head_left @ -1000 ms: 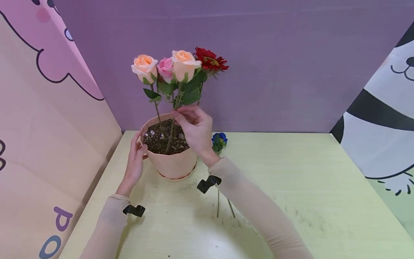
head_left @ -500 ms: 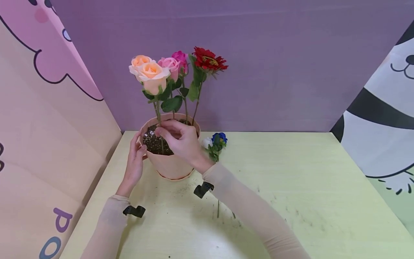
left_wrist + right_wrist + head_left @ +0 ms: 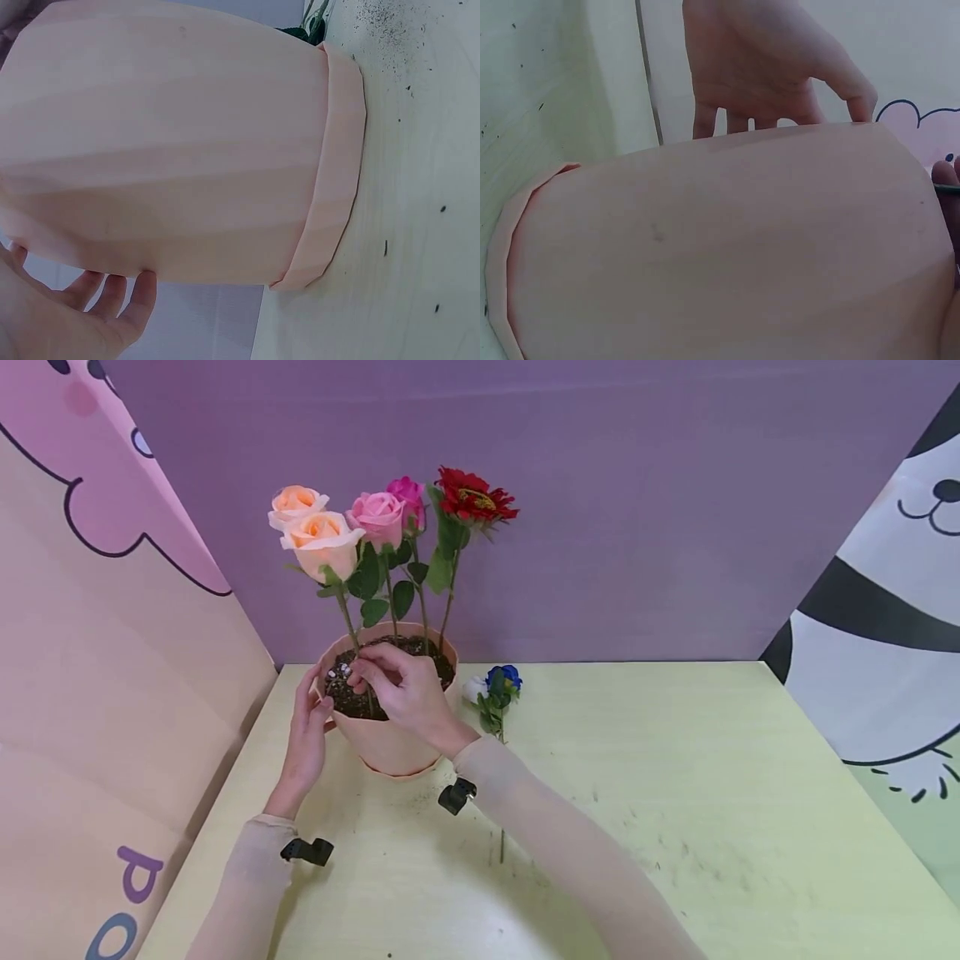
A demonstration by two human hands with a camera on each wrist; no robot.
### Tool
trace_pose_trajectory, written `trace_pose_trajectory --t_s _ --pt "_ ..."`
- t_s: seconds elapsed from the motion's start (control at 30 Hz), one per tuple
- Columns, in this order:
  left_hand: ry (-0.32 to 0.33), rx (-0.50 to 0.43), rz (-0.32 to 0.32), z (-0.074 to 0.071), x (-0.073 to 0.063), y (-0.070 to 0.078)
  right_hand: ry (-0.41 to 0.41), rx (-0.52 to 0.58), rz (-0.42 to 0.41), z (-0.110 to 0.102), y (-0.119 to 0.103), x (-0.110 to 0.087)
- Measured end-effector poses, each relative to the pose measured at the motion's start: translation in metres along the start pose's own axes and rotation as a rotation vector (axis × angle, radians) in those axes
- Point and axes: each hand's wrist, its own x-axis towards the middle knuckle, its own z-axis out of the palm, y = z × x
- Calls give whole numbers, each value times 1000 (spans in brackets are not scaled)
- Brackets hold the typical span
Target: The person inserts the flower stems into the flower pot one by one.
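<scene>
My right hand (image 3: pixel 408 693) pinches the stem of a peach rose (image 3: pixel 322 545) low down, just above the dark soil (image 3: pixel 345 700). The stem's lower end is partly covered by the fingers. The soil fills a peach-coloured flowerpot (image 3: pixel 386 745). At the pot's left side my left hand (image 3: pixel 303 739) grips it, thumb near the rim; in the left wrist view its fingers (image 3: pixel 139 304) lie against the wall. A second peach rose (image 3: pixel 296 503), a pink rose (image 3: pixel 377 518), a magenta flower (image 3: pixel 408 497) and a red flower (image 3: pixel 477 497) also stand in the pot.
On the pale table (image 3: pixel 637 760), right of the pot, lie a blue flower (image 3: pixel 504 678) and a white flower (image 3: pixel 474 690). Bits of soil are scattered over the tabletop. A purple wall (image 3: pixel 637 510) stands behind, and a printed panel (image 3: pixel 112 693) on the left.
My right hand has moved left and down with the peach rose, from the pot's middle to its left front. The stem now leans left. My left hand keeps its place on the pot.
</scene>
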Motion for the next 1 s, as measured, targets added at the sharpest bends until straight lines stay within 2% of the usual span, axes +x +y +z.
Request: trace_pose_trajectory --t_s 0.23,0.43,0.5,0.7,0.83,1.0 --pt "1 -9 11 -3 1 3 -25 -27 -13 -1 -2 6" --pt "-5 3 -6 -2 1 1 -28 8 90 -3 -3 4" --pt "-7 10 -5 -2 1 1 -10 -6 100 -3 -2 3" --pt "22 12 21 -1 1 -1 65 -61 26 -4 -2 -4" --pt "20 10 30 -1 1 -2 126 -89 14 -6 -2 -7" --pt "6 12 30 -1 0 -3 148 -44 33 -6 -2 -9"
